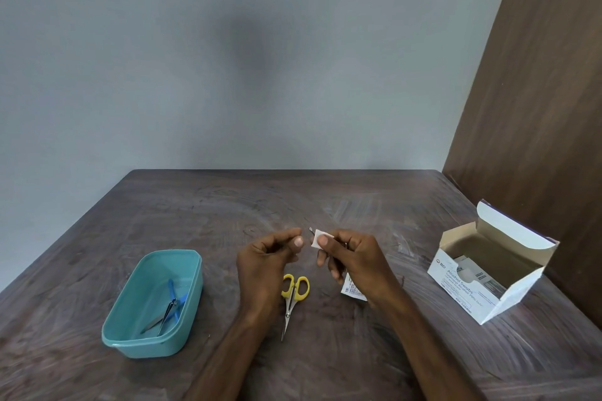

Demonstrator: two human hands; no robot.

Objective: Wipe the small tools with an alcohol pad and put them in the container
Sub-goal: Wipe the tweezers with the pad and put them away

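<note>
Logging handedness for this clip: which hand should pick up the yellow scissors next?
Left, probably: the left hand holds nothing and hovers over the yellow scissors; the right hand pinches the alcohol pad.

soft dim even light, dark shadow blotch on wall, wide-angle bending at edges, sharp focus

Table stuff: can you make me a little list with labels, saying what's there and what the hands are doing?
right hand: pinches a white pad around a thin metal tool
left hand: fingers curled, beside the pad; what it holds is unclear
tub: teal, holds blue-handled tools
scissors: yellow handles, lying on the table
box: open, right side
wrapper: under the right hand
</note>
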